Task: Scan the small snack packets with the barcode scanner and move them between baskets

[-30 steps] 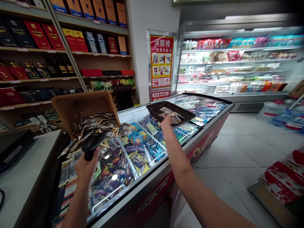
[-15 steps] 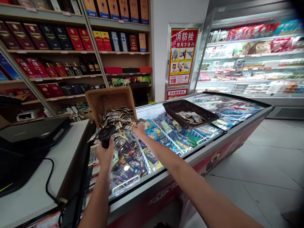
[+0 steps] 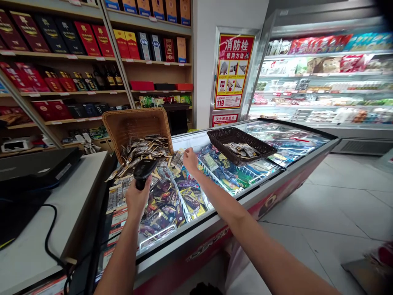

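My left hand (image 3: 137,198) is wrapped round the handle of a black barcode scanner (image 3: 144,169), its head tilted toward the packets. My right hand (image 3: 190,160) pinches a small flat packet (image 3: 178,159) by its edge, just right of the scanner. Behind them a tan wicker basket (image 3: 135,119) lies tipped on its side, and many small packets (image 3: 144,148) spill from its mouth onto the glass freezer top. Farther right a dark brown woven basket (image 3: 258,152) holds a small heap of similar packets (image 3: 242,150).
The chest freezer (image 3: 233,213) holds wrapped goods under its glass lid. A white counter (image 3: 82,184) with black equipment (image 3: 37,172) and a cable (image 3: 49,229) stands at left. Shelves of boxes (image 3: 87,39) and a lit refrigerated display (image 3: 325,82) are behind.
My right hand has lifted off the heap and moved slightly right and up, now with a packet showing in its fingers. The scanner has shifted right toward it. The view has turned slightly.
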`<state>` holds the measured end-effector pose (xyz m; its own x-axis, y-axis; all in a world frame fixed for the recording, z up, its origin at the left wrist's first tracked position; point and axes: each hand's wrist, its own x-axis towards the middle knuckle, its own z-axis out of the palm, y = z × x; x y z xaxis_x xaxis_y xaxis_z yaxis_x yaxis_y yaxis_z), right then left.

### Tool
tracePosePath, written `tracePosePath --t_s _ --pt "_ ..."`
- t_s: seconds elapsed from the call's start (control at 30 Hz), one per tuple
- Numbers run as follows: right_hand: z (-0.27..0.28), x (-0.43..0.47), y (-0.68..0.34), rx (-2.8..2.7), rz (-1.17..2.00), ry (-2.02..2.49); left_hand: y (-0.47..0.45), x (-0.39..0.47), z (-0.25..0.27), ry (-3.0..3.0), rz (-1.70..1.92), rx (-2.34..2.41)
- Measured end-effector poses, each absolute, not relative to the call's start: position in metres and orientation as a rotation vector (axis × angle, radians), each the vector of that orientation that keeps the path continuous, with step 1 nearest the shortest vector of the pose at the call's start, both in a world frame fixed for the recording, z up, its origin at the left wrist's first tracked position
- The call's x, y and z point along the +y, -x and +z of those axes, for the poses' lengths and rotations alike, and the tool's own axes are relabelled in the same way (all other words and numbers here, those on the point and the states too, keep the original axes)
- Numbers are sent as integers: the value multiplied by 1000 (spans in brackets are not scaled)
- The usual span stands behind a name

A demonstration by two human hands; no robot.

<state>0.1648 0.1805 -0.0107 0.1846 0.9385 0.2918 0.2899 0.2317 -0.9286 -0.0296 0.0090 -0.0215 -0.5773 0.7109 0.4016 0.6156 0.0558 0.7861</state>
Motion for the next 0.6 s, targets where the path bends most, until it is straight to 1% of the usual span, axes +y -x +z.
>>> tracePosePath --t_s 0.1,0.2,0.37,0.6 --pt "-20 187 -194 -1112 893 1136 23 9 -21 -1548 1435 2152" --pt "-30 189 -203 -912 1041 1082 16 10 -21 -1668 1252 1995" --pt "-33 189 -195 -952 1013 988 8 9 -22 -1754 1060 1902" --pt "-31 184 -194 -981 1005 1026 13 10 -23 -1697 1091 1908"
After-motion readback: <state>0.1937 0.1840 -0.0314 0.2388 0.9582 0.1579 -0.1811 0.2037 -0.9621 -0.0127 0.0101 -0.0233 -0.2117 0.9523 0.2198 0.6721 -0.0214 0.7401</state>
